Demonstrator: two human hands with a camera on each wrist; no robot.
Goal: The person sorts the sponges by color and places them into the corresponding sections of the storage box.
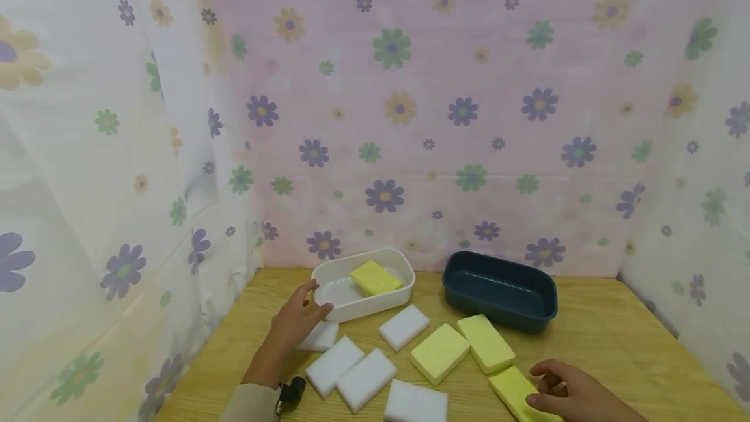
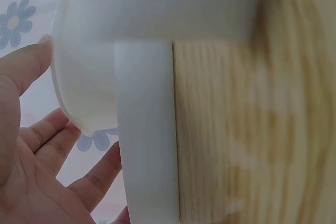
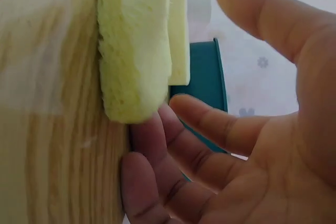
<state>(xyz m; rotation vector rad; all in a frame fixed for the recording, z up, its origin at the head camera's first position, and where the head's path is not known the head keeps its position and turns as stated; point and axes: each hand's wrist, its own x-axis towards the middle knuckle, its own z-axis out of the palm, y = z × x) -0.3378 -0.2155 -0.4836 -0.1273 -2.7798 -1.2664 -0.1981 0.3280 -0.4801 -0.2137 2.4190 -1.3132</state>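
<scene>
At the left end of the white container [image 1: 357, 310], my left hand [image 1: 287, 324] has its thumb and fingertips spread at the rim. The left wrist view shows the hand [image 2: 50, 182] with loose fingers against the container's edge [image 2: 79, 82]. One yellow sponge [image 1: 375, 278] lies inside that container. My right hand [image 1: 580, 396] is at the nearest yellow sponge [image 1: 518, 393], its thumb over the near part. In the right wrist view, the hand [image 3: 252, 156] has parted, slightly bent fingers by the end of the sponge [image 3: 136, 51], with the thumb held away from it.
A dark blue container [image 1: 504, 308] stands at the back right. Two more yellow sponges [image 1: 441, 353] [image 1: 486, 343] lie before it. Several white sponges [image 1: 366, 379] are spread over the wooden table [image 1: 621, 344], one partly under the left hand. Flowered cloth [image 1: 433, 129] surrounds the table's back and sides.
</scene>
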